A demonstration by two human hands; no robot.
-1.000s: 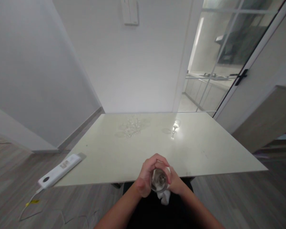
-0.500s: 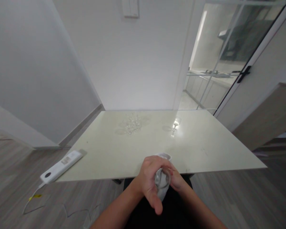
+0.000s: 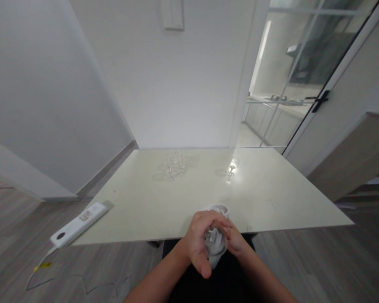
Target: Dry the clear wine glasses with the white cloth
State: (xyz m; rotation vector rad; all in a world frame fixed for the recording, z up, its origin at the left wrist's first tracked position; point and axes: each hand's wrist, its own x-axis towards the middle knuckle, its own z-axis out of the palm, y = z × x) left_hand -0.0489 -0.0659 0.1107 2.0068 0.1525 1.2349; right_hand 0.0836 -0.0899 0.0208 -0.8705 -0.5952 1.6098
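Close to my body, past the table's near edge, a clear drinking glass (image 3: 214,245) is held between my hands, its round mouth tilted up toward me. White cloth (image 3: 213,263) shows in and around the glass. My left hand (image 3: 204,235) curves over its left and far side, thumb stretched toward me. On the right, my right hand (image 3: 236,240) closes against the glass and cloth; its fingers are largely hidden. Just beyond my fingers is a white rounded rim (image 3: 221,207); whether it is cloth or a separate thing I cannot tell.
On the pale table (image 3: 139,202), several clear glass pieces (image 3: 173,166) stand clustered at the back left. A single stemmed glass (image 3: 231,166) stands back right. A white power strip (image 3: 78,225) overhangs the left edge, its cable trailing on the floor.
My left fingers have shifted slightly over the glass, and the cloth inside it looks rearranged. More of the white rim shows beyond my hands. The view has tilted up a little.
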